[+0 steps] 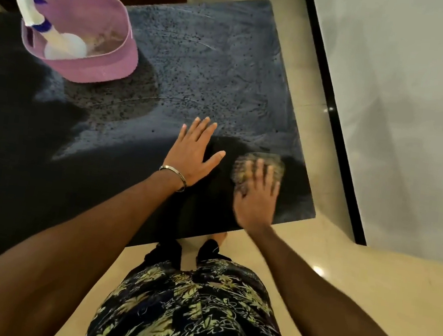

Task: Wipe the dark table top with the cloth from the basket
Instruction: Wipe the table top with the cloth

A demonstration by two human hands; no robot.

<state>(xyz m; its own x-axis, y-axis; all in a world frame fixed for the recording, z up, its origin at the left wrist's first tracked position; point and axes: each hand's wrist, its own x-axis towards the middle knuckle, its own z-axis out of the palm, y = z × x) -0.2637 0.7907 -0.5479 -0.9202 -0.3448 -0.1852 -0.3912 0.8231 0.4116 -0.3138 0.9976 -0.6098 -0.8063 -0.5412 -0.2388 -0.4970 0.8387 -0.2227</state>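
Both hands near table top [226, 70] corner: right hand [257, 197] on cloth [264, 160].

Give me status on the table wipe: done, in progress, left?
Done: the cloth is out of the pink basket; the near part of the table top looks dark and clean. In hand: right hand presses the blurred cloth near the right corner; left hand rests flat beside it. Left: a grey speckled film covers the far half up to the basket.

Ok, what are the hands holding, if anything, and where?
The right hand presses the cloth from on top, fingers spread over its near part. The left hand holds nothing, lying flat on the table top.
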